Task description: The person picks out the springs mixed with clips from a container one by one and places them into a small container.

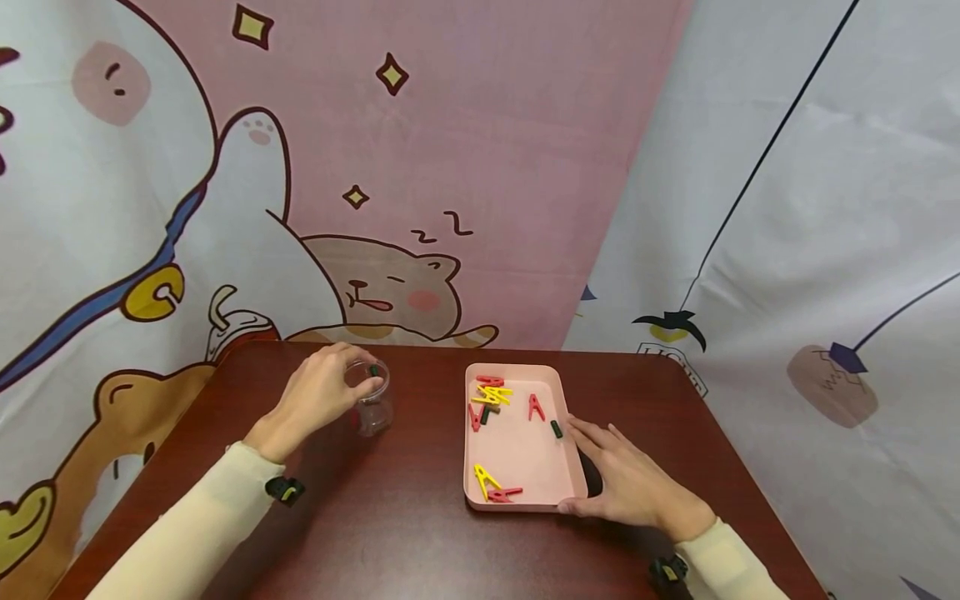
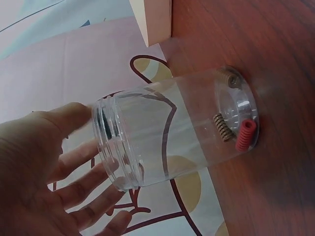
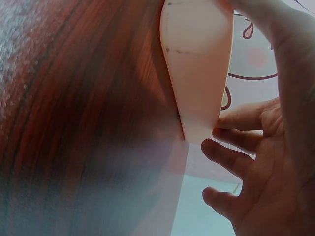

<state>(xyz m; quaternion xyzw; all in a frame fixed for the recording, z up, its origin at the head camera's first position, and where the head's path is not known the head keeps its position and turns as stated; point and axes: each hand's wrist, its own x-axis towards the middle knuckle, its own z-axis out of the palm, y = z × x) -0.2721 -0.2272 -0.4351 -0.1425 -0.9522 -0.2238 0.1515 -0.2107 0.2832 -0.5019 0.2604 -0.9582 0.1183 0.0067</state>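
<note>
A clear jar stands upright on the table, with a red spring-like coil and two brown coils at its bottom. My left hand is at the jar's mouth, thumb and fingers spread about the rim. A small dark green coil shows just inside the neck, close to those fingers. My right hand touches the right side of a pink tray, thumb at the near corner and fingers along the edge. Inside lie red clips, yellow clips and dark green coils.
The dark red-brown table carries the jar at left and the tray right of the middle. A cartoon-printed cloth hangs close behind the table's back edge. A dark object shows between the tray and my right palm.
</note>
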